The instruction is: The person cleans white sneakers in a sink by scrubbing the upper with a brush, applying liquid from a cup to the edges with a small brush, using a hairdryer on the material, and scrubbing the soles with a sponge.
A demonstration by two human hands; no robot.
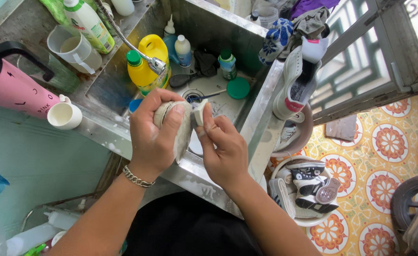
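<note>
the left hand has its fingers wrapped tight round a soapy pale shoe over the steel sink, the right hand pinches a small white sponge against it, and short firm strokes would probably scrub best.

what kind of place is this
Most likely a home wash area, used here for cleaning shoes. A steel sink holds a yellow detergent bottle, a basin of sneakers sits on the patterned tile floor, and the left hand grips a pale shoe.
</note>
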